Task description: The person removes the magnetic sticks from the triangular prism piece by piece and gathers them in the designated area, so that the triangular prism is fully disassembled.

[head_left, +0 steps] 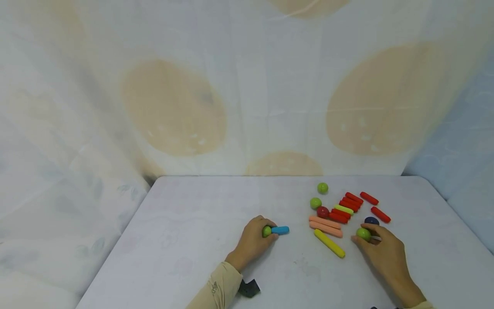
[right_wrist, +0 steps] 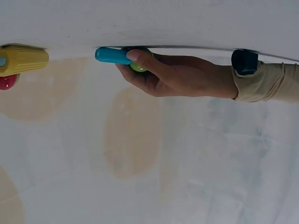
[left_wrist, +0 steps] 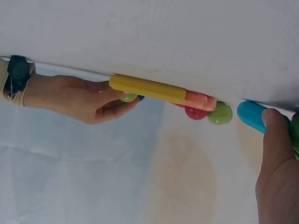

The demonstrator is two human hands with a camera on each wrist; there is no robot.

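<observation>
The left hand [head_left: 252,241] is curling around a glossy green ball [head_left: 266,231] touching a smooth blue rod [head_left: 280,230], left of the yellow rod [head_left: 329,243]. The right hand [head_left: 382,251] is pinching another green ball [head_left: 363,234] right of it. The pale counter [head_left: 185,240] is sitting before a draped, spotted cloth [head_left: 173,107].

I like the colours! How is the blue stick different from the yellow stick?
The blue stick is short; the yellow stick is clearly longer. The blue stick lies level across the table with a green ball at its end, gripped by the left hand; the yellow stick lies slanted and alone, with no hand on it. Both are rounded sticks lying flat on the white table.
</observation>
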